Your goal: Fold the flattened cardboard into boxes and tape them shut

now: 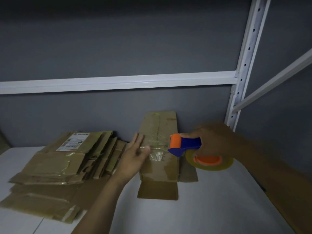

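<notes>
Box (158,173) is lying mid-desk, toward the back edge, with its long axis running front to back and the near-end flaps hanging open. Left hand (133,154) is lying flat with fingers straight, pressing the clear tape strip (157,146) onto the box's left top edge. Right hand (214,139) is gripping the tape dispenser (185,144) at the box's right side, its roll (209,164) hanging below. Strip is spanning crosswise between the hands, over the lengthwise seam. Judgement: taping in progress; the right hand is the one placed to pull and cut rightward. Stack of flattened cardboard (55,166) is waiting toward the desk's (211,200) left edge.
</notes>
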